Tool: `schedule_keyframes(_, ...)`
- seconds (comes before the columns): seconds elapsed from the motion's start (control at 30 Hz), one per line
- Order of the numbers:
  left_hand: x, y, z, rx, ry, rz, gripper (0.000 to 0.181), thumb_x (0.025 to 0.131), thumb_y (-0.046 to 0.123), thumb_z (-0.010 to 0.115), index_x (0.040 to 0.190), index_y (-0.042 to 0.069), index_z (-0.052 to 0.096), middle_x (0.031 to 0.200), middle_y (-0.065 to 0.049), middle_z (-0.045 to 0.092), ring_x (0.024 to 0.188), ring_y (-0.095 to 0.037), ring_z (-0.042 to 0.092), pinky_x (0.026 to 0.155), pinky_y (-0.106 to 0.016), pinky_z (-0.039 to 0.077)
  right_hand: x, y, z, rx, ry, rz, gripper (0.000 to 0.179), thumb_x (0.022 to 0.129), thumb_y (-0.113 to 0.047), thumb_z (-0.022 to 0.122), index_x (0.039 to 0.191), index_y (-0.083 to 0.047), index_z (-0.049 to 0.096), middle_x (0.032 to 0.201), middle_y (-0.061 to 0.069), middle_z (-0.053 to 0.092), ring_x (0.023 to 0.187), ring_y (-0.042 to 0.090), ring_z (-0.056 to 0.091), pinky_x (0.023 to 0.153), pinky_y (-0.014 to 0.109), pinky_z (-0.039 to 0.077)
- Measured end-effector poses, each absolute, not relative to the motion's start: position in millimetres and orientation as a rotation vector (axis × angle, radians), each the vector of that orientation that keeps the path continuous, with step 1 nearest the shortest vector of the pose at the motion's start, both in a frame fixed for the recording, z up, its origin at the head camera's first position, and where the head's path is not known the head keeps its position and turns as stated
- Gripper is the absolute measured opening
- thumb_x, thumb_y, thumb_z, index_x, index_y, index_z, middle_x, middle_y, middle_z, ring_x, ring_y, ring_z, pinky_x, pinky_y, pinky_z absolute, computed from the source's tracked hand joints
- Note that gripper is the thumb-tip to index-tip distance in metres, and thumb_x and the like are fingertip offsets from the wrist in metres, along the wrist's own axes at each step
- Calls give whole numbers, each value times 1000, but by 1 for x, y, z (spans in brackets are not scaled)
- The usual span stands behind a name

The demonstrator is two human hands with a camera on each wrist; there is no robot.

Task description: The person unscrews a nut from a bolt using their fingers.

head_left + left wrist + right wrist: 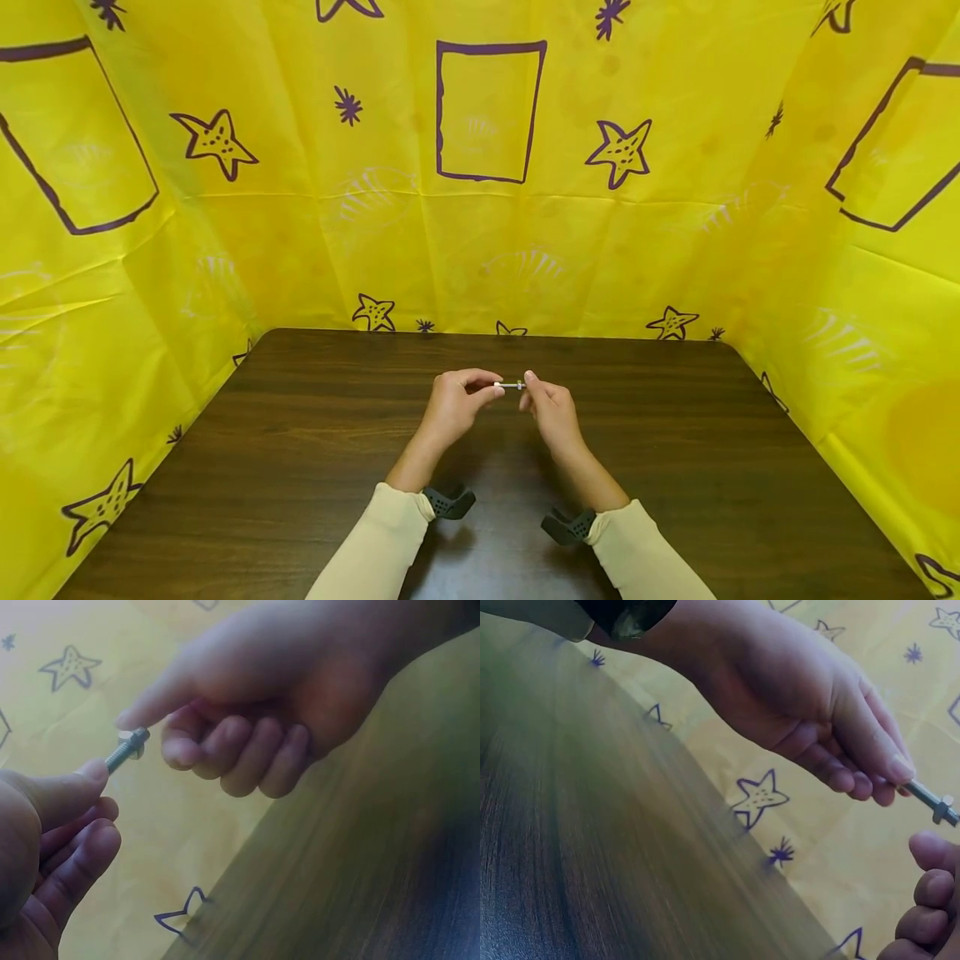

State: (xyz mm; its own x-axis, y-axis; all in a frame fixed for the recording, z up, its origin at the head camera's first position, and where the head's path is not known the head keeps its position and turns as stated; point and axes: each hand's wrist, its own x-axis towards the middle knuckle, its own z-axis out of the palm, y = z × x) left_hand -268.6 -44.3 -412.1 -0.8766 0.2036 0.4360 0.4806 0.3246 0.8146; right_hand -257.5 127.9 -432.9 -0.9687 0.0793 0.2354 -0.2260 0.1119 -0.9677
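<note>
A silver bolt (508,385) is held level above the table, a nut (943,809) on its threaded end. My left hand (453,406) pinches the bolt's other end between thumb and fingers, which hide the bolt's head. My right hand (553,414) is at the nut end. Its thumb (154,703) stretches out, the tip right at the nut. The other fingers (247,754) are curled toward the palm, a small gap away from the nut in the left wrist view.
Below the hands lies a dark wood-grain table (300,442). Yellow cloth (390,242) with purple star drawings surrounds its back and sides. Dark bands (450,502) sit on both wrists, beside pale sleeves (382,542).
</note>
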Motion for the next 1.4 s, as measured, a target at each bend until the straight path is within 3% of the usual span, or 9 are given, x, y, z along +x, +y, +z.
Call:
schedule_keyframes(0.13,-269,-43,-413,-645,-2349,-1545,11,83,10,77,93,5,76,76,0,69,59,-10,60,55,-26,51,-257,128,-433,142,-2148,2012,58,100,-37,54,63,8,57,45,-5,34,42,11,26,42,23,19)
schedule_keyframes(0.37,-268,-45,-415,-639,-2381,-1540,13,83,8,77,94,2,76,76,0,69,59,-11,60,54,-26,50,-257,126,-432,101,-2145,2137,53,99,-31,57,62,6,57,43,-7,33,39,8,23,38,22,19)
schedule_keyframes(0.6,-268,-49,-417,-631,-2391,-1541,10,84,9,76,93,5,76,77,0,70,60,-13,61,54,-27,50,-249,126,-418,177,-2163,2211,42,100,-16,56,78,19,59,46,-5,33,40,6,25,41,21,20)
schedule_keyframes(0.7,-269,-50,-417,-637,-2378,-1538,11,84,11,76,93,4,76,76,0,70,60,-11,61,54,-27,51,-241,124,-406,200,-2171,2217,34,99,-11,56,78,16,61,49,-3,34,41,5,26,41,20,21)
schedule_keyframes(0.87,-270,-52,-417,-640,-2358,-1541,11,84,10,76,93,4,76,77,-1,70,60,-9,62,55,-26,51,-237,124,-401,243,-2138,2222,20,97,-6,59,78,-2,66,54,0,36,43,6,28,42,20,23)
schedule_keyframes(0.97,-271,-52,-417,-637,-2358,-1547,13,84,10,77,94,1,76,76,-1,70,60,-10,62,55,-26,52,-237,124,-403,274,-2115,2225,14,95,-2,59,86,6,65,55,-1,37,43,6,29,42,21,24)
schedule_keyframes(1.13,-271,-54,-418,-628,-2358,-1562,15,83,9,77,94,-1,75,75,0,69,61,-11,62,56,-27,52,-237,125,-404,335,-2110,2214,21,94,1,60,104,19,60,56,-3,37,45,5,30,43,21,25)
schedule_keyframes(1.4,-271,-54,-416,-625,-2337,-1582,10,82,6,77,92,3,76,74,0,69,59,-11,61,54,-27,51,-252,129,-426,379,-2063,2216,21,92,2,63,109,13,63,57,-3,39,45,6,31,43,21,26)
